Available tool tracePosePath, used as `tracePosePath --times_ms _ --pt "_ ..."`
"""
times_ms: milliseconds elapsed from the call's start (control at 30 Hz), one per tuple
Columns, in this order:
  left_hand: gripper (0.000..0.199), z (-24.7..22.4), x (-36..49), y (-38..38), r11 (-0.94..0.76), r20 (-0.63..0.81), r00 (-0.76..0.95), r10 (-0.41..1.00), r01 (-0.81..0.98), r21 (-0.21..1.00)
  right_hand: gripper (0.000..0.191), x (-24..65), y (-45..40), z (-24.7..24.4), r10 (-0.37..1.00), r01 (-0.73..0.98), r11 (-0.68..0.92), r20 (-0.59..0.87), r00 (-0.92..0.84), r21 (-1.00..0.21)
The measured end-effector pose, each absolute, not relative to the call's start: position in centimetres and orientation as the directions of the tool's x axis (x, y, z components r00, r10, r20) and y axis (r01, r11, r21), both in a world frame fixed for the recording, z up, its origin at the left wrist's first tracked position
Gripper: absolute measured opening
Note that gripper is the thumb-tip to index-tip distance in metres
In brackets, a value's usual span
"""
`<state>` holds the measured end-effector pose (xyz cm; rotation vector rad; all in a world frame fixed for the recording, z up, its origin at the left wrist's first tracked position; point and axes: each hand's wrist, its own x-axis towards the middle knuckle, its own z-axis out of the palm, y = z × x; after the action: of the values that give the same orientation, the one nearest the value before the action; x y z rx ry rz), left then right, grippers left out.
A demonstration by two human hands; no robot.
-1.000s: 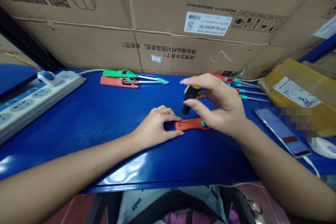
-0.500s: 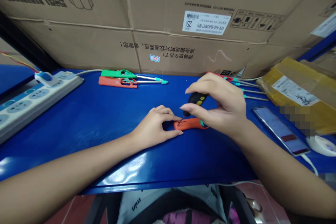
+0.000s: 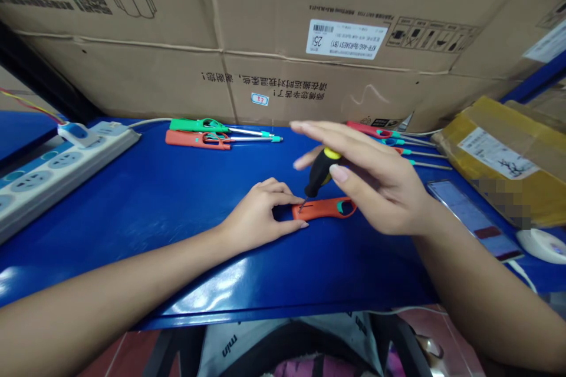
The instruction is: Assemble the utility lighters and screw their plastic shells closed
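Observation:
An orange stick lighter with a green trigger lies flat on the blue table. My left hand pins its left end between thumb and fingers. A black-and-yellow screwdriver leans over that end, its tip down at the lighter's body near a dark slot. Around the screwdriver's handle is my right hand, the thumb against one side and the long fingers stretched loosely past the other. The lighter's far right end is partly covered by the right hand.
Green and orange stick lighters lie at the back left; several more, one red, lie at the back right. A power strip is on the left. A phone, yellow package and white device sit right. Cardboard stands behind.
The fingers of my right hand have loosened and straightened around the screwdriver's handle, showing more of it. The left hand and the lighter have stayed in place.

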<state>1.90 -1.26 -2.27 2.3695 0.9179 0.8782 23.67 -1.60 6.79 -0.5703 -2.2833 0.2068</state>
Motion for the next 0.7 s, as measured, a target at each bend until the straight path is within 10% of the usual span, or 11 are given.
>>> tracePosePath --times_ms 700 --pt "0.03 -2.1 1.9 -1.4 -0.672 0.385 0.58 0.718 0.435 0.599 0.027 22.6 -1.7 5.6 0.521 0.336 0.851 0.733 -0.438 -0.404"
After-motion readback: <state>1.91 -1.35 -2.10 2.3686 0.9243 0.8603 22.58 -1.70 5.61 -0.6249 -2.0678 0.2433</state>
